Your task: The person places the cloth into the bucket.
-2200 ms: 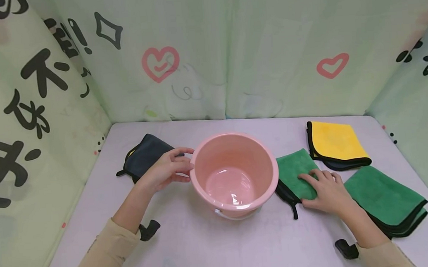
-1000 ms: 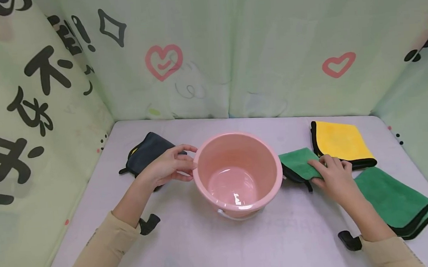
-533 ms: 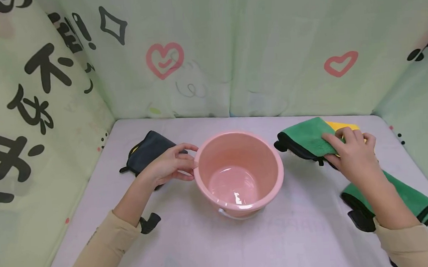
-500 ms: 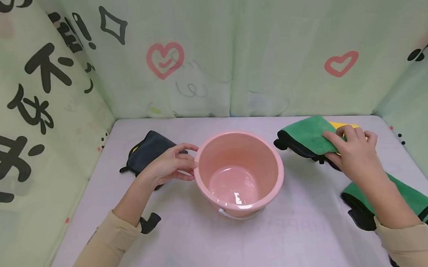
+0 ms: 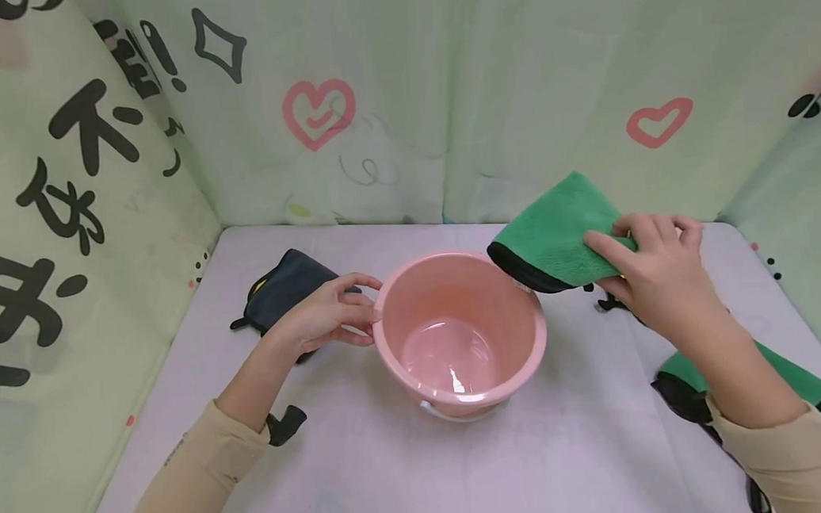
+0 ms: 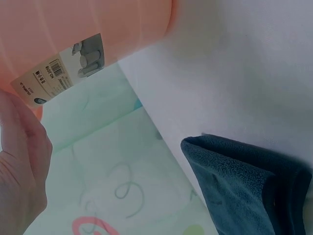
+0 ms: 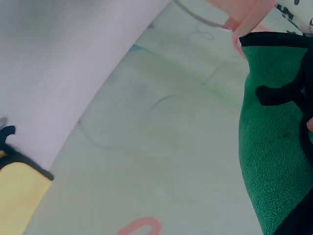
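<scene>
A pink bucket (image 5: 457, 309) stands upright mid-table, its handle hanging at the front. My left hand (image 5: 332, 314) touches the left side of its rim with relaxed, slightly bent fingers. In the left wrist view that hand (image 6: 22, 161) is beside the bucket's labelled outer wall (image 6: 58, 71). My right hand (image 5: 657, 263) pinches a folded green cloth (image 5: 559, 234) with black edging between thumb and fingers. The cloth is raised, its lower left corner overlapping the bucket's right rim in the head view. The right wrist view shows this green cloth (image 7: 269, 132) with a dark hanging loop.
A folded dark blue cloth (image 5: 287, 285) lies left of the bucket. Another green cloth (image 5: 794, 381) lies at right, partly hidden by my forearm. A yellow cloth (image 7: 19, 196) shows in the right wrist view. Printed curtains (image 5: 534, 81) surround the table at the back and sides.
My right hand has lifted the green cloth from the table beside the bucket, moved it back and up, then left to the bucket's rim. My left hand stays at the rim.
</scene>
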Tool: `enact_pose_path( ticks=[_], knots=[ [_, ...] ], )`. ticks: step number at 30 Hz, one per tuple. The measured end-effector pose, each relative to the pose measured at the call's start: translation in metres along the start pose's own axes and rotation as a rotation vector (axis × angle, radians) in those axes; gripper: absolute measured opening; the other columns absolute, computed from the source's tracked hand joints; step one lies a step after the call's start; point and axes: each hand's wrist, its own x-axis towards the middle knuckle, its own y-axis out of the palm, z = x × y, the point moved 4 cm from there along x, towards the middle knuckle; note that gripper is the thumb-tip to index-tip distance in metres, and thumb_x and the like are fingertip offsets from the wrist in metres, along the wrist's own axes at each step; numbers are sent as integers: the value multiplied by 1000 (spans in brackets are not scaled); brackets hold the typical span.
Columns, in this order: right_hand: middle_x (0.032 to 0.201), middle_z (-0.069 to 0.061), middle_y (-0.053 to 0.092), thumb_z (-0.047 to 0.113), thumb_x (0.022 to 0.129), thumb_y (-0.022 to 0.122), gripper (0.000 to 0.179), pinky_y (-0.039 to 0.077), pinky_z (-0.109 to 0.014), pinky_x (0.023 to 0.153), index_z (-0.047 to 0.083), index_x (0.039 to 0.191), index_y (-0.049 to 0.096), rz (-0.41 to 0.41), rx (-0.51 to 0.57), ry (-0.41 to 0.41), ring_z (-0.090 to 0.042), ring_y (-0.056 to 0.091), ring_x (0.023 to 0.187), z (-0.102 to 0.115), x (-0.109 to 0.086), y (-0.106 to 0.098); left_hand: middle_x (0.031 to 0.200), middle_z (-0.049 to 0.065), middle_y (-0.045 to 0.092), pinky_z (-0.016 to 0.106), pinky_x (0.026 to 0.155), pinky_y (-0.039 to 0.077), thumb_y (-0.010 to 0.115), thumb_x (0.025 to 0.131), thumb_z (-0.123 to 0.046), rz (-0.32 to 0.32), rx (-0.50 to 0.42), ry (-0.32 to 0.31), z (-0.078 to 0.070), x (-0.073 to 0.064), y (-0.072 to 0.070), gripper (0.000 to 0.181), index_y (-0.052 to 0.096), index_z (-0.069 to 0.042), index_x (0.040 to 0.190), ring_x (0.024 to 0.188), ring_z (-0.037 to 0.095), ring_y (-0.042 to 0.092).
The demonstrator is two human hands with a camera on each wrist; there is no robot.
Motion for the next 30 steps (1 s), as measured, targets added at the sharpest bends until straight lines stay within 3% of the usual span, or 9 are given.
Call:
enact_pose_path(
  ticks=[3,5,8,10,12,15,17,26,30],
  knots=[
    [89,-24,45,32,95,46,28,26,-61,69,6,100,56,-28,-10,-16,-44,41,75,9,8,-1,106,26,59,35,67,56,63,83,-3,-4,2,-2,0,1,0,50,41,-9,127,69,20,64],
    [88,-24,46,43,97,32,44,27,-60,67,6,98,57,-41,-12,-38,-43,42,73,15,13,-1,103,23,60,35,67,56,63,83,-3,-3,-1,-1,0,1,0,50,41,-9,127,70,20,64],
    [88,-23,46,43,96,32,43,27,-59,68,7,99,57,-20,0,-81,-42,43,74,25,18,2,98,19,62,34,67,56,63,82,-4,-3,-5,-1,-1,1,1,50,41,-9,127,70,20,64],
    [89,-22,46,35,94,47,30,28,-59,68,8,101,57,-7,16,-114,-42,43,75,31,21,7,96,17,63,34,66,56,64,82,-4,-2,-7,2,-1,0,1,50,41,-9,127,70,20,63],
    [90,-22,47,24,84,64,24,29,-59,68,9,102,57,-2,35,-143,-41,45,76,38,23,12,94,15,63,34,66,56,64,82,-4,0,-9,5,-2,0,1,51,41,-9,128,69,20,63],
    [91,-20,49,10,61,79,47,31,-58,68,10,103,58,-3,61,-184,-39,47,76,49,26,20,91,12,63,34,65,56,63,83,-4,9,-14,13,-2,0,1,52,40,-8,128,69,20,63],
    [90,-19,49,7,55,83,54,31,-56,68,11,102,58,5,71,-208,-37,48,76,55,28,26,89,10,63,33,65,56,63,83,-5,15,-14,18,-2,0,1,52,39,-7,129,69,19,63],
    [94,-13,49,20,59,85,55,34,-50,72,17,104,54,180,71,-270,-30,48,82,75,28,53,88,9,64,35,66,56,64,83,-5,12,-11,22,-2,0,1,51,40,-8,128,69,20,64],
    [92,-10,47,26,64,82,48,35,-49,73,20,102,54,229,71,-287,-28,47,81,80,25,64,87,9,63,35,66,56,64,83,-5,16,-11,22,-2,-1,1,52,39,-7,129,68,20,63]
  ],
)
